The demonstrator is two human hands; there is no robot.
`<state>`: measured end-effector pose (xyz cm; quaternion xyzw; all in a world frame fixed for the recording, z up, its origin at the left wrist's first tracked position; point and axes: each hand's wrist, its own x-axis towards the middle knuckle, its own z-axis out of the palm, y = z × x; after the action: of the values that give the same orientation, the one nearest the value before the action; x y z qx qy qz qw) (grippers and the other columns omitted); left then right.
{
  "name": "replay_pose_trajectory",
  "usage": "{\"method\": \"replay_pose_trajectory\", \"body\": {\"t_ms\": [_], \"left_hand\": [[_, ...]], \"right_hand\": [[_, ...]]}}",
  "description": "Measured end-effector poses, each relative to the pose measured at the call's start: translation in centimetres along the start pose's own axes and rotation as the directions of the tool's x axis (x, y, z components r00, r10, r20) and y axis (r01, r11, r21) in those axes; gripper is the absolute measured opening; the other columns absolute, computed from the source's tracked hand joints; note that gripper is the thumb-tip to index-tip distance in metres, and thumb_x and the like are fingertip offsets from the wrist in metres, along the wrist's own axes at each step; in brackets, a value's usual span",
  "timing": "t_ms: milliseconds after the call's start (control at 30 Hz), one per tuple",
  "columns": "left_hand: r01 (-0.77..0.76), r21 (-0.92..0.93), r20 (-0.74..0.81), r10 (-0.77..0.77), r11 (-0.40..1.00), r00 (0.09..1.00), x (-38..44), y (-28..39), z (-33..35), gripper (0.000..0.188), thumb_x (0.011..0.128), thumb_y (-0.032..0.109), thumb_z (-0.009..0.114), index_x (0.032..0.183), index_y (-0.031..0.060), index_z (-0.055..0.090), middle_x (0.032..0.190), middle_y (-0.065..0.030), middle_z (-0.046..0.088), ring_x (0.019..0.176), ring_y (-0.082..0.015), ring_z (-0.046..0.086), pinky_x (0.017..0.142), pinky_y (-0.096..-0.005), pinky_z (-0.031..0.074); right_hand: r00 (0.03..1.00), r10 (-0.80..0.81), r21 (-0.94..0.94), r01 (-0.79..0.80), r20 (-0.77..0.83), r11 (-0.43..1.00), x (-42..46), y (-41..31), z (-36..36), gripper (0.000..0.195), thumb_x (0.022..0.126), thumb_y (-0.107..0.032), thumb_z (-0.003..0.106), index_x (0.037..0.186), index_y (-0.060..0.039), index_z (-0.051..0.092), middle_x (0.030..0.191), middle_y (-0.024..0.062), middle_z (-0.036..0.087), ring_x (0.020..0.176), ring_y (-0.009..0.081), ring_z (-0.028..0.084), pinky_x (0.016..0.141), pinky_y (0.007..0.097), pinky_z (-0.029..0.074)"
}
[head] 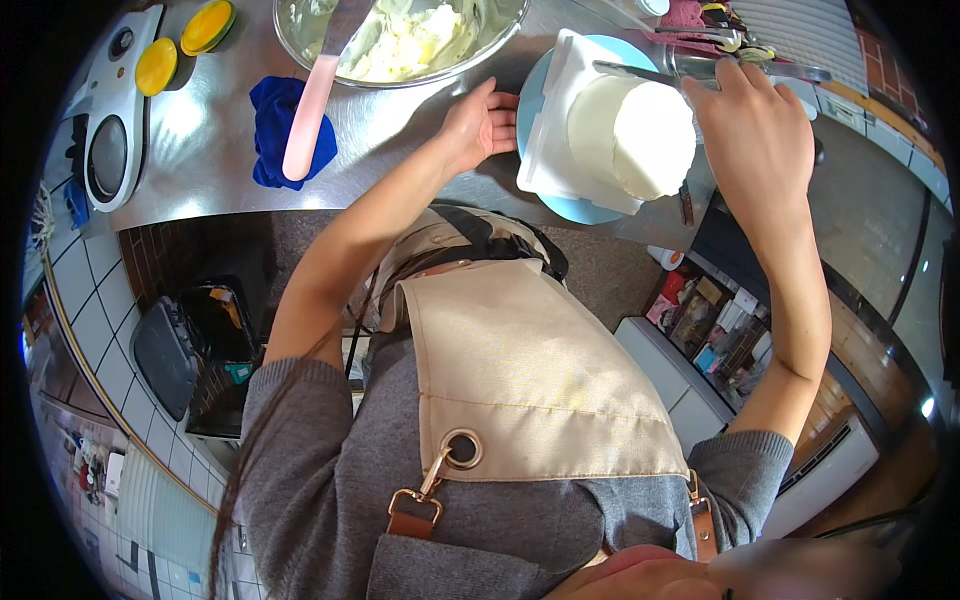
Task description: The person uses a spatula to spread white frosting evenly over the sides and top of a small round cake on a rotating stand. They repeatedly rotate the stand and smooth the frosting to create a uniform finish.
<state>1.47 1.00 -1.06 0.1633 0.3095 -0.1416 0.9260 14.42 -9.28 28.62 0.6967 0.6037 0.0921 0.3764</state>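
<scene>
A round cake coated in white cream (637, 139) stands on a white square cake board (551, 142). Beneath the board is a light-blue cake turntable (531, 97). My left hand (480, 127) is at the turntable's left rim, palm turned toward it, fingers slightly apart and holding nothing. Whether the fingertips press on the rim I cannot tell. My right hand (757, 135) grips a metal palette knife (637, 73) to the right of the cake. Its blade reaches left, by the cake's far side; the fingers cover its grip.
Up left, a steel mixing bowl (401, 81) holds pale cream, with a pink-handled spatula (311, 120) across its rim. A blue cloth (270, 127) lies under that handle. Two yellow mango halves (156, 67) sit by a kitchen scale (112, 112). A pink cloth (682, 22) lies far right.
</scene>
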Motion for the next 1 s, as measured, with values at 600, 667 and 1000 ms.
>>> {"method": "replay_pose_trajectory", "body": {"t_ms": [600, 667, 1000], "left_hand": [[0.123, 0.076, 0.052, -0.127, 0.989, 0.990, -0.7, -2.6, 0.3, 0.065, 0.103, 0.052, 0.026, 0.130, -0.0041, 0.045, 0.114, -0.0226, 0.064, 0.104, -0.0347, 0.067, 0.094, -0.0518, 0.052], [0.113, 0.081, 0.039, -0.116, 0.990, 0.992, -0.7, -2.6, 0.3, 0.065, 0.103, 0.052, 0.026, 0.130, -0.0043, 0.045, 0.114, -0.0228, 0.064, 0.105, -0.0348, 0.067, 0.094, -0.0516, 0.052], [0.149, 0.116, 0.029, -0.153, 0.982, 0.988, -0.1, -2.6, 0.1, 0.068, 0.102, 0.056, 0.027, 0.134, -0.0006, 0.044, 0.123, -0.0194, 0.061, 0.105, -0.0348, 0.067, 0.096, -0.0515, 0.051]], "right_hand": [[0.987, -0.104, 0.105, 0.091, 0.125, 0.990, -0.5, -1.9, -0.4, 0.007, 0.074, -0.007, 0.067, 0.077, -0.0122, 0.070, 0.077, 0.0056, 0.063, 0.082, 0.0192, 0.066, 0.065, 0.0307, 0.053], [0.989, -0.141, 0.075, 0.138, 0.042, 0.988, -0.3, -1.5, -0.1, 0.008, 0.075, -0.006, 0.066, 0.079, -0.0120, 0.069, 0.079, 0.0052, 0.062, 0.084, 0.0193, 0.066, 0.067, 0.0314, 0.053], [0.990, -0.135, 0.039, 0.133, 0.031, 0.990, 0.5, -0.9, 0.3, 0.011, 0.073, -0.007, 0.068, 0.079, -0.0147, 0.073, 0.078, 0.0038, 0.064, 0.080, 0.0186, 0.066, 0.065, 0.0311, 0.052]]}}
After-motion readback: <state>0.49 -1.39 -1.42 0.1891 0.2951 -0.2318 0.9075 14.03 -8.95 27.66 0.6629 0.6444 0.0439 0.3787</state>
